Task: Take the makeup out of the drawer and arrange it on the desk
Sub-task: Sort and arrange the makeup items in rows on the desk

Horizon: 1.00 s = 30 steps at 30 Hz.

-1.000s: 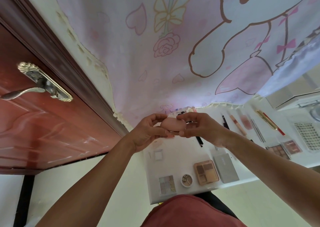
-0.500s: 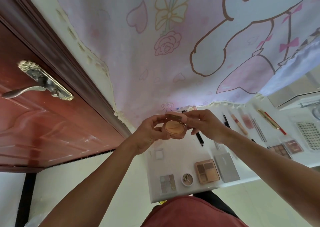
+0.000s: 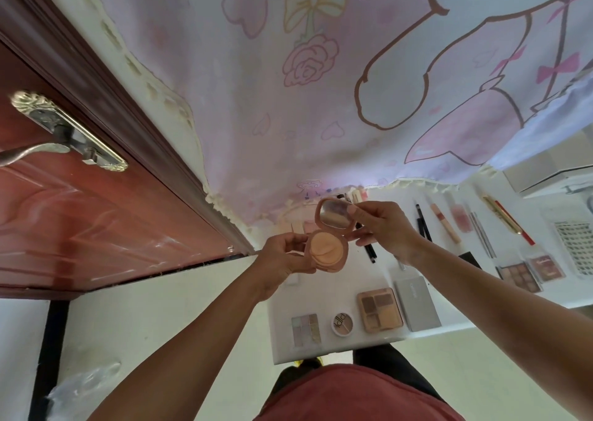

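While we hold the round pink compact [image 3: 328, 253] above the white desk [image 3: 333, 287], our left hand [image 3: 282, 260] grips its powder base and our right hand [image 3: 380, 228] pinches the mirrored lid [image 3: 333, 213], swung wide. Below on the desk lie an eyeshadow palette [image 3: 380, 310], a grey case [image 3: 417, 303] and a small round pot [image 3: 342, 323].

Reaches both bare forearms forward from the lower corners of the view, converging toward the middle. Holds the left hand [image 3: 282, 257] up with the wrist slightly bent, fingers curled round the left side of the base of the open compact [image 3: 325, 253], thumb along its near edge. Pinches the right edge of the upright lid [image 3: 333, 215] between thumb and forefinger of the right hand [image 3: 382, 228], other fingers loosely curled beneath. Holds the two hands close together, the right a little higher.
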Tool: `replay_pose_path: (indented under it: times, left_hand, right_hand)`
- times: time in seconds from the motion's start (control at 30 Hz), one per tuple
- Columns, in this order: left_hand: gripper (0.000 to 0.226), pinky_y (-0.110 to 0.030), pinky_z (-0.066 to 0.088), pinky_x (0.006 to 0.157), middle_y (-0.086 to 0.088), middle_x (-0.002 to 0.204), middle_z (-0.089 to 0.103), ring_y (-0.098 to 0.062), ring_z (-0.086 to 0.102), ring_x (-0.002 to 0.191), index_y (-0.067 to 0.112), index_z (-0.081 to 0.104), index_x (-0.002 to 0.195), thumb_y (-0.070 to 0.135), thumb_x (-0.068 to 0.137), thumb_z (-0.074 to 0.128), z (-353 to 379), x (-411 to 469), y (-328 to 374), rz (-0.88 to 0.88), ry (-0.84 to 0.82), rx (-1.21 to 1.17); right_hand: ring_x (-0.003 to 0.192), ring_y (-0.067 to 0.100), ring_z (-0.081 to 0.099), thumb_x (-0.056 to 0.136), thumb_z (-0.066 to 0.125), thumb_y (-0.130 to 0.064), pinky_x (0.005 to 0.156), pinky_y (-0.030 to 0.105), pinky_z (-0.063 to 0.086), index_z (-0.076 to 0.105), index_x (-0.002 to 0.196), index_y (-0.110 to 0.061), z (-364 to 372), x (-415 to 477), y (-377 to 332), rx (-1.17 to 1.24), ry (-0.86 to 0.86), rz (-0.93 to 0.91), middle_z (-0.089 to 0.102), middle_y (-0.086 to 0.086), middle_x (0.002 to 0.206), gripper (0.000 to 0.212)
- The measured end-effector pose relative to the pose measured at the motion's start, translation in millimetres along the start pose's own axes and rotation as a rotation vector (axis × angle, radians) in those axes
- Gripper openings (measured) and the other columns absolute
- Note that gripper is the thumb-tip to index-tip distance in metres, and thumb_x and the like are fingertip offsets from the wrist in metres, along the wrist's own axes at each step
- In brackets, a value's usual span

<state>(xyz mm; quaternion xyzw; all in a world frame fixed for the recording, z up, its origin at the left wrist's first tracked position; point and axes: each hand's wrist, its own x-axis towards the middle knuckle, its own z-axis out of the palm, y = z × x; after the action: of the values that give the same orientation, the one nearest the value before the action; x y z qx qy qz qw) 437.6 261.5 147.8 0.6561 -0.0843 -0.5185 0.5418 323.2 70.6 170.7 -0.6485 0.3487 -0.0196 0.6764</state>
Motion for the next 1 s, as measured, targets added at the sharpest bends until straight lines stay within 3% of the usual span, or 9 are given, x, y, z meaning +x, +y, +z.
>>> replay_pose_path:
  times: [0.07,0.23,0.5,0.63,0.8,0.87,1.0]
  left_hand:
    - [0.033,-0.032,0.059,0.073,-0.020,0.100,0.067,-0.029,0.067,0.086,0.002,0.063,0.107,-0.014,0.078,0.068,4.4,4.4,-14.8,-0.055,0.053,-0.117]
    - [0.026,-0.034,0.058,0.081,-0.022,0.098,0.069,-0.030,0.069,0.088,-0.007,0.061,0.111,-0.013,0.086,0.059,20.9,15.8,-55.7,-0.195,0.186,-0.274]
    - [0.023,-0.036,0.058,0.084,-0.016,0.096,0.070,-0.025,0.066,0.075,0.001,0.067,0.102,-0.008,0.085,0.054,36.6,27.8,-96.1,-0.371,0.292,-0.168]
    - [0.020,-0.045,0.055,0.089,-0.013,0.088,0.069,-0.023,0.066,0.072,-0.001,0.066,0.099,-0.002,0.084,0.054,42.1,28.5,-107.4,-0.442,0.299,-0.097]
    - [0.017,-0.036,0.057,0.079,-0.012,0.085,0.068,-0.020,0.064,0.067,0.000,0.065,0.099,0.001,0.085,0.055,48.0,26.8,-113.5,-0.464,0.309,-0.107]
    - [0.015,-0.038,0.057,0.080,-0.013,0.085,0.068,-0.020,0.064,0.066,0.001,0.065,0.097,0.001,0.085,0.056,47.5,27.9,-113.9,-0.469,0.315,-0.098]
    - [0.010,-0.031,0.058,0.068,-0.015,0.080,0.065,-0.020,0.062,0.063,0.001,0.065,0.090,-0.002,0.086,0.057,44.6,27.8,-112.4,-0.461,0.304,-0.083]
  right_hand:
    - [0.080,0.033,0.074,0.095,0.063,-0.027,0.060,0.027,0.059,0.071,0.111,-0.007,-1.0,5.9,10.3,0.018,-0.015,0.064,0.075,0.016,0.091,0.027]
    - [0.078,0.031,0.073,0.095,0.063,-0.026,0.063,0.028,0.060,0.071,0.103,-0.011,-3.0,23.7,38.5,0.024,-0.077,0.175,0.075,0.013,0.087,0.018]
    - [0.081,0.025,0.072,0.096,0.062,-0.019,0.082,0.041,0.060,0.069,0.113,-0.008,7.3,63.0,78.1,-0.168,-0.221,0.241,0.072,0.016,0.099,0.021]
    - [0.084,0.022,0.070,0.097,0.061,-0.022,0.074,0.029,0.059,0.070,0.113,-0.011,11.1,68.7,89.5,-0.257,-0.314,0.237,0.072,0.019,0.104,0.021]
    - [0.097,0.023,0.071,0.095,0.064,-0.028,0.081,0.033,0.059,0.070,0.106,-0.023,2.2,67.8,98.7,-0.290,-0.363,0.247,0.073,0.009,0.104,0.014]
    - [0.098,0.022,0.071,0.095,0.063,-0.027,0.083,0.034,0.059,0.070,0.109,-0.022,-1.5,67.3,101.8,-0.277,-0.366,0.262,0.073,0.008,0.105,0.016]
    - [0.098,0.023,0.071,0.096,0.062,-0.026,0.082,0.035,0.059,0.069,0.111,-0.022,-1.4,66.8,104.4,-0.250,-0.354,0.292,0.073,0.008,0.106,0.017]
